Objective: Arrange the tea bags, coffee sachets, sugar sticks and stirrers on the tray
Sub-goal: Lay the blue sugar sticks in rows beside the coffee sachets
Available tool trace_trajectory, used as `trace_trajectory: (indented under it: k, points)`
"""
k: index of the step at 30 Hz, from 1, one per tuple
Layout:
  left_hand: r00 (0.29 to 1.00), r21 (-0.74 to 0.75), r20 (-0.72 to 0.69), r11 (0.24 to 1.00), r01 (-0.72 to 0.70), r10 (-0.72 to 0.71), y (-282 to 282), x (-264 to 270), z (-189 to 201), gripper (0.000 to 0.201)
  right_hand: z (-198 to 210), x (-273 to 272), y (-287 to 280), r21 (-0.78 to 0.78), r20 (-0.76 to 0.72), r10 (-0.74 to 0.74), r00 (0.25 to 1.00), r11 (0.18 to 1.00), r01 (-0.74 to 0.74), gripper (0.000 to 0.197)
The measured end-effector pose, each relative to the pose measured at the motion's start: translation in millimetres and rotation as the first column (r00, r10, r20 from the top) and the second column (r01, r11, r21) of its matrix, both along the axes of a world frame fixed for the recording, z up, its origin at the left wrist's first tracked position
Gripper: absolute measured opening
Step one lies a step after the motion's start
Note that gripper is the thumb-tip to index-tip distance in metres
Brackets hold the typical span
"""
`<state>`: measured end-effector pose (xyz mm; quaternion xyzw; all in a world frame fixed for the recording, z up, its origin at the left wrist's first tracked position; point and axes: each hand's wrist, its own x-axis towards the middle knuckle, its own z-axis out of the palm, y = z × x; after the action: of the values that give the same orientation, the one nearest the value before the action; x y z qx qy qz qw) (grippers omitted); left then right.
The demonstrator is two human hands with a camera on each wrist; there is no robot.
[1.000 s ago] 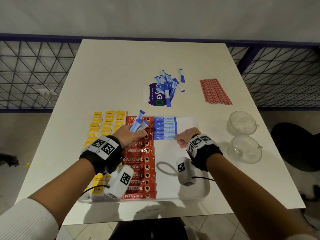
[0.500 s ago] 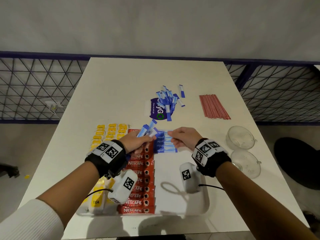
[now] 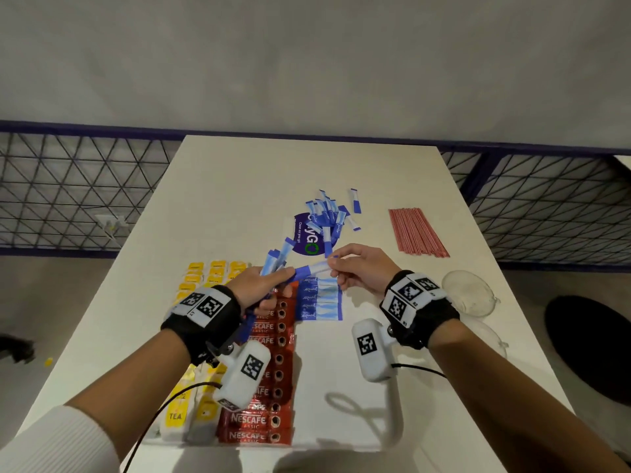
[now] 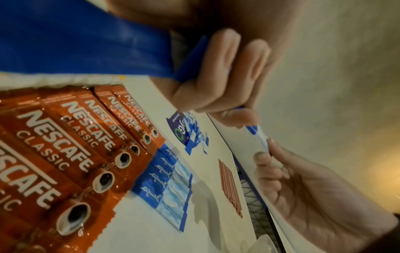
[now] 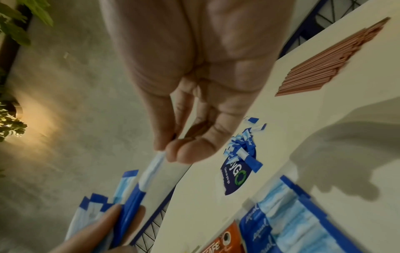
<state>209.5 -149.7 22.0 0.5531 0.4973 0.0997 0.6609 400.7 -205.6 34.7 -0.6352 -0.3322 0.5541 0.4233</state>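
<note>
Left hand (image 3: 263, 288): gripping a fanned bundle of blue-and-white paper sugar sticks (image 3: 277, 259), fingers curling round their lower ends.
Right hand (image 3: 362, 268): pinching one blue-and-white sugar stick (image 3: 312, 269) by its white end, between thumb and fingertips; its other end is lying at the left hand's fingers.
Where the sticks are going: a row of laid sugar sticks (image 3: 319, 298) is sitting just below the right hand's fingers, on the white tray (image 3: 341, 421), touching the red coffee sachets (image 3: 269, 349) under the left hand.
Handling: the stick is looking light, thin and bendable — likely easy to crease, so an end pinch is suiting it best.
Still to come: loose sugar sticks (image 3: 327, 216) and red stirrers (image 3: 416, 232) are lying beyond both hands, off the tray.
Yellow tea bags (image 3: 198, 288): lying to the left hand's outer side.
Views: the right wrist camera is showing the pinch (image 5: 160, 154) closely — the head camera alone is showing the tea bags.
</note>
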Motion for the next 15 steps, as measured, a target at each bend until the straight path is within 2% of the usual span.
trace_trajectory:
  k: [4, 7, 10, 13, 15]
  points:
    - [0.981, -0.093, 0.103, 0.983, -0.157, 0.166, -3, 0, -2, 0.024, -3, 3, -6, 0.007, -0.039, -0.015, 0.999, 1.0, 0.016, 0.01]
    - [0.971, -0.1, 0.137, 0.978, -0.186, 0.198, -3, 0, 0, 0.023, -7, 5, -10, 0.032, -0.068, -0.011, 0.998, 0.999, 0.013, 0.01]
    - [0.987, 0.018, 0.032, 0.987, -0.158, 0.158, -6, 1, 0, 0.03, -12, 8, -13, 0.016, -0.092, 0.011, 0.996, 1.0, -0.009, 0.01]
    - [0.992, 0.124, -0.072, 0.988, -0.093, 0.102, -14, 3, 2, 0.006, -18, 10, -15, -0.013, -0.113, -0.004, 0.994, 1.0, 0.003, 0.01]
    - [0.986, 0.181, -0.131, 0.981, -0.075, 0.099, -20, 4, 2, 0.023, -23, 10, -18, -0.009, -0.101, -0.009, 0.995, 1.0, 0.008, 0.012]
